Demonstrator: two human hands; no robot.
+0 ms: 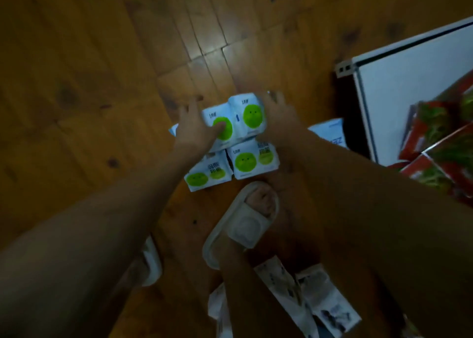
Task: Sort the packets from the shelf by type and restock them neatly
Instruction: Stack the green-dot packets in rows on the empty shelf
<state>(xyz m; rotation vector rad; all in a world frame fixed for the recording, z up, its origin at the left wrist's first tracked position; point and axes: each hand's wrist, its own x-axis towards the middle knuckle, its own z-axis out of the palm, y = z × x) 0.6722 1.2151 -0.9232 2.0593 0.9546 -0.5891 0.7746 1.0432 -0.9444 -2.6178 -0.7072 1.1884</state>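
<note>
White-and-grey printed packets [320, 302] lie loose on the wooden floor [89, 81] at the near edge, right of a leg and a pale slipper [243, 225] whose toe points at the stack ahead. Just past the slipper, 2 white packets with green circles [231, 166] lie side by side on the boards, edges touching. Beyond them, 2 more of the same type [236, 118] are pressed together between both hands. The left hand [197, 130] grasps the left packet, thumb laid across its green circle, fingers wrapped over the far side. The right hand [279, 117] clasps the right packet's outer edge, fingers curled round it. A light blue packet [330, 131] lies right of the right wrist, beside the white shelf unit [399, 81]. Red-and-green packs [440, 143] crowd that shelf at the right edge. Left and beyond the stack, bare boards stretch wide.
</note>
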